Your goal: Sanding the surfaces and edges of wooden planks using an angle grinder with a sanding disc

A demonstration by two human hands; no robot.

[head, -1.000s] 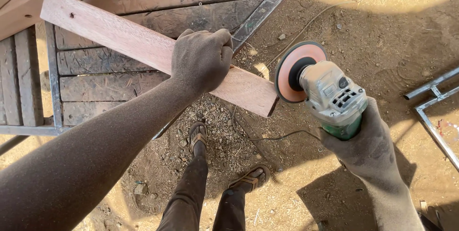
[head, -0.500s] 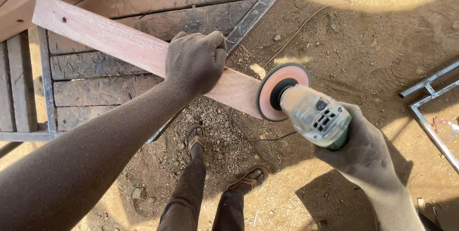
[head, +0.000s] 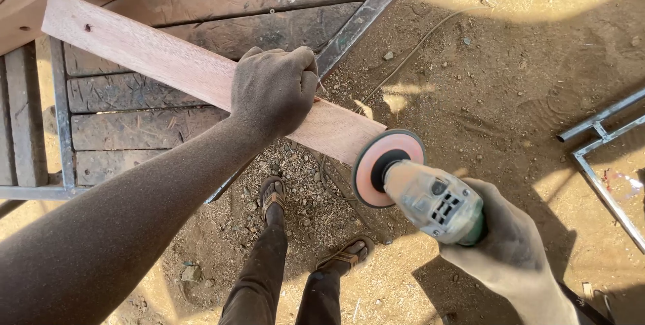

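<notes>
From the head camera, the left hand [head: 274, 90] was wrapped tight over a long pale board [head: 154, 63]. The board lay slanted across a dark wooden desk [head: 201, 2] with a metal frame, and its near end stuck out over the dirt ground [head: 510, 63]. The left grip was closed on the board, just a little way back from that free end.

The right hand [head: 507, 248] held a grinder [head: 430, 200] by its body, and that grip was closed around it too. The round pink disc [head: 386, 167] on the grinder sat right at the end of the board, touching it or very close; the picture did not show which.

A few things could have gone wrong here. The left hand was near the disc, so if the disc grabbed the wood and jumped, it might have hit the fingers. The board's end hung in the air with nothing under it, so it could have shaken or tipped if the left hand let up. The person's feet [head: 272, 197] were in open sandals right below the disc, and chips or dust could have fallen on bare toes. A thin cord [head: 416, 46] lay on the ground nearby, and it could have caught a foot. Both hands looked dusty, so a grip might have slipped.
</notes>
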